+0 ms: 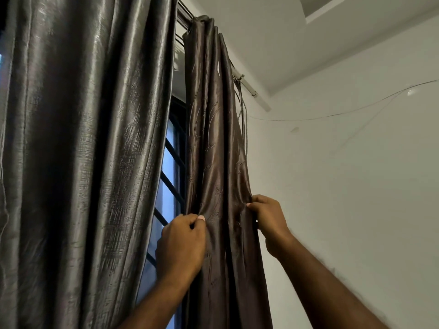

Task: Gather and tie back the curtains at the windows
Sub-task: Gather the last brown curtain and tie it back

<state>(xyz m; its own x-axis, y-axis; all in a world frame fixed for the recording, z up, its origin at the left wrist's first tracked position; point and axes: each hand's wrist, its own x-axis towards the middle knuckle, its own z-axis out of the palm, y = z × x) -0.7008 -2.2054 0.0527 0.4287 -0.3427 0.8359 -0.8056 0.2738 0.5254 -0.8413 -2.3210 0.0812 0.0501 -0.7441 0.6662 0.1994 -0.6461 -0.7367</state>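
Forearms (332, 281) are raised from the bottom edge toward the window. Left hand (181, 241) is closed in a pinch on a fold at the window-side edge of the brown curtain (213, 138). Right hand (268, 219) is pinched on its wall-side edge. Brown curtain is hung from the rod (247, 85), bunched in a few pleats between the window grille (171, 176) and the white wall (356, 186).

Step judged: gathering, not yet tying (no tieback is seen anywhere). For a neat bundle, the two edges should be brought together at one height and the pleats folded evenly. Cloth should be drawn toward the wall, not tugged downward, since the rod's fixing cannot be judged.

Edges and room:
- Grey curtain (83, 150) hangs just beside on the left, apart from the brown one, with grille showing in the gap.
- Loose cords (242, 108) hang behind the wall-side edge and may be caught in the bundle.
- Open wall is offered on the right. A thin wire (332, 115) is strung across it, well above the hands.
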